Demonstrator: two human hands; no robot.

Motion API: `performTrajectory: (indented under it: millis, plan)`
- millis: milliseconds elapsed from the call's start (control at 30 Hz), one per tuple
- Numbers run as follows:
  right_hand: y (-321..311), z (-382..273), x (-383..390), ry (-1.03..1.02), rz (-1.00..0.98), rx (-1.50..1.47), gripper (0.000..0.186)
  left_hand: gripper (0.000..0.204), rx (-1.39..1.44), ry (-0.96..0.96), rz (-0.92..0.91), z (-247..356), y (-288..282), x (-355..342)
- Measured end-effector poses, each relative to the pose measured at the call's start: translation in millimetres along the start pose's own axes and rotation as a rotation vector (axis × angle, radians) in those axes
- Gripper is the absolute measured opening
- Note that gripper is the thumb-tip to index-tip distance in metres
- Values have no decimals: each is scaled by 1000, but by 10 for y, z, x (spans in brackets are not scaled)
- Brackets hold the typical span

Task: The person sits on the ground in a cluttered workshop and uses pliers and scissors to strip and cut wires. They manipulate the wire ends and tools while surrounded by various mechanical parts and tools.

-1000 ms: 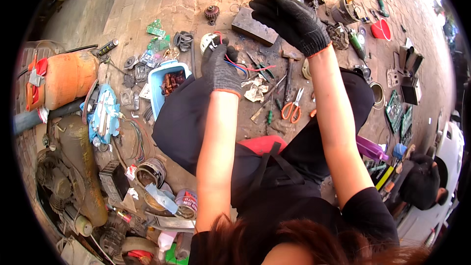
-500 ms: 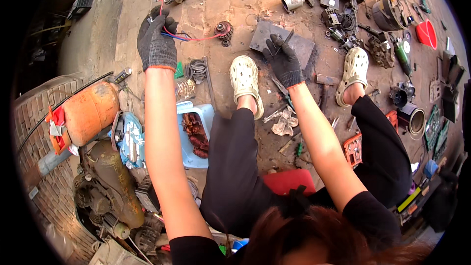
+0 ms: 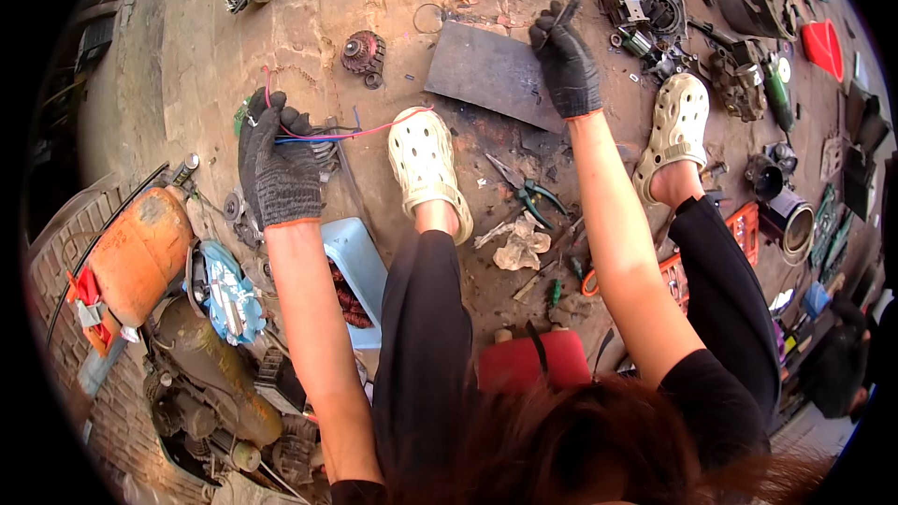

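My left hand (image 3: 281,164), in a black knit glove, is closed around wires at centre left; a red wire (image 3: 393,123) and a blue wire (image 3: 309,140) stick out to the right, and whatever part is in the palm is hidden. My right hand (image 3: 568,70), gloved too, grips a thin dark tool (image 3: 567,12) near the right corner of a dark steel plate (image 3: 482,75). Pliers (image 3: 528,189) with dark handles lie below the plate. A reddish motor rotor (image 3: 363,54) sits on the ground above my left hand.
My sandalled feet (image 3: 421,159) flank the tools. A blue tub (image 3: 360,266) with copper-coloured windings and an orange gas cylinder (image 3: 140,248) are at left; a red stool (image 3: 528,365) is below. Engine parts (image 3: 655,23) and a red bucket (image 3: 821,47) are at right. A person (image 3: 828,365) is at lower right.
Since a second ago my hands have spread apart, the left moving leftward with the wires. In the last half second the right rose and the left sank in the picture, as the view shifted.
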State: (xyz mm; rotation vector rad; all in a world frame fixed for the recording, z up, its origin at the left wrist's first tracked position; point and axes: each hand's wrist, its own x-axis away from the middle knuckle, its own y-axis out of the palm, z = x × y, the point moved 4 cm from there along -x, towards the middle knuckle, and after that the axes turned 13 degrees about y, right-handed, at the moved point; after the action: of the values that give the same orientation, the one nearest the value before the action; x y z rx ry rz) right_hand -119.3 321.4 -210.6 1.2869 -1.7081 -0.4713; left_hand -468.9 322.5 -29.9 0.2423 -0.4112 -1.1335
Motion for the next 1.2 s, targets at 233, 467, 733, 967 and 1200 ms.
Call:
performTrajectory:
  millis: [233,467,733,967,1200]
  plan:
    - [171,59,527,117,-106,119,41,30,73,-123,-76,-267,177,222]
    - [-260,-69,510,98,23,-31,34,36,82,-349,-265,-459,381,383]
    - [-150,-931,9,-38,190,1255,34,29,-137,-494,-455,-1278,938,166]
    - [280,-813,165,35,-346,1920,30,37,-538,-218,-392,-2176,858,-144]
    - [18,-603,436,301,-95,1450,31,38,-1262,309,-753,-1694,813,203]
